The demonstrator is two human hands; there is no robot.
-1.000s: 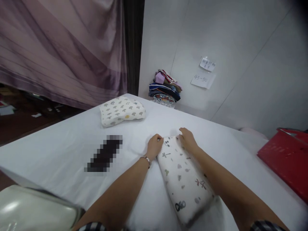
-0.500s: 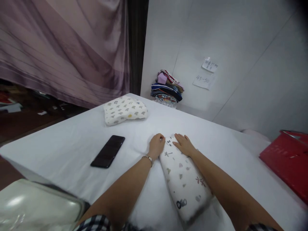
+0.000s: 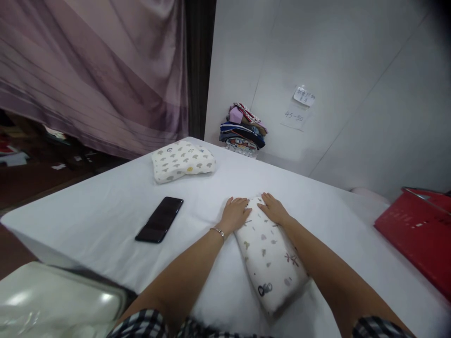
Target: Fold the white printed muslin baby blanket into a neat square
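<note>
A white pillow (image 3: 268,253) printed with small grey, brown and red figures lies lengthwise on the white-covered table in front of me. My left hand (image 3: 237,214) rests flat at the left of its far end, fingers extended over the edge. On the right side of that same end lies my right hand (image 3: 274,209), its fingers stretched out on the fabric. Another white pillow (image 3: 183,162), with a grey leaf-like print, sits farther back on the left. Between that pillow and my left forearm is a black smartphone (image 3: 160,219), face up.
The white table (image 3: 116,206) spans the view. A stack of folded cloths (image 3: 243,129) stands by the wall at the back. At the right edge is a red bag (image 3: 416,230). A pale glossy seat (image 3: 56,300) is at lower left; a mauve curtain (image 3: 105,70) hangs behind.
The fingers of my left hand have uncurled from the pillow's corner and now lie flat on its far end. My right hand has shifted slightly to the right.
</note>
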